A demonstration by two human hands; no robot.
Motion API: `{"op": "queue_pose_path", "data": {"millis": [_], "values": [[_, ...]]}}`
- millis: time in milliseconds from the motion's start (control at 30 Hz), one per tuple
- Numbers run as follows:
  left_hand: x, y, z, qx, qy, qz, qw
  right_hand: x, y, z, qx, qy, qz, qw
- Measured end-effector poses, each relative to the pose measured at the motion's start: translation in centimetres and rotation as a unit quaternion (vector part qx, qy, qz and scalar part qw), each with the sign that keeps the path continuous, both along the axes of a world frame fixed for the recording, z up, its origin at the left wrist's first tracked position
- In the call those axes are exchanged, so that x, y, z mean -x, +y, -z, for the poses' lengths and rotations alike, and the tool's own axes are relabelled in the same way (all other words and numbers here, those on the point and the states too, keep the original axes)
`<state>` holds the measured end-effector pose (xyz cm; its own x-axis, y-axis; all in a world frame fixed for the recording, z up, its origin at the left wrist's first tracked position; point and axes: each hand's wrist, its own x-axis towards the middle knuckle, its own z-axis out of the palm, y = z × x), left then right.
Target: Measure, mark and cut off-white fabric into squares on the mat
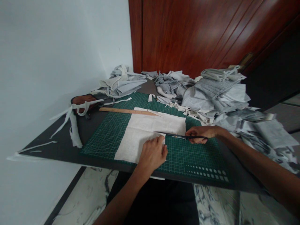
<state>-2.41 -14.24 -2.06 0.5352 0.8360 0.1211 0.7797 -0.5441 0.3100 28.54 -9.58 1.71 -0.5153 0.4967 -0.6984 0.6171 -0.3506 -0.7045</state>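
Observation:
A piece of white cloth (138, 134) lies on the green cutting mat (178, 156), with a cut opening from its right side. My right hand (198, 132) is closed round the handles of a pair of scissors (174, 135), whose blades point left along the cut. My left hand (153, 150) rests palm down on the near part of the cloth, just below the blade tips, with its fingers laid on the fabric and slightly bent. A wooden ruler (122, 110) overlaps the cloth's far edge.
Large heaps of grey and white cloth (211, 93) cover the table's back and right. Another cloth pile (119, 84) sits at the back left, near a brown pouch (82, 100) and loose strips (75, 131). Behind are a white wall and a wooden door (182, 34).

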Motion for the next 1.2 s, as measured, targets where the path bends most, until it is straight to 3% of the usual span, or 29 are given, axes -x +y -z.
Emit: {"op": "queue_pose_path", "data": {"millis": [900, 1200], "values": [[-0.2, 0.1, -0.6, 0.029, 0.016, -0.010, 0.999, -0.4, 0.4, 0.5, -0.010, 0.005, -0.021, 1.000], [-0.3, 0.1, -0.9, 0.035, 0.047, -0.007, 0.998, -1.2, 0.6, 1.0, 0.076, 0.063, -0.002, 0.995]]}}
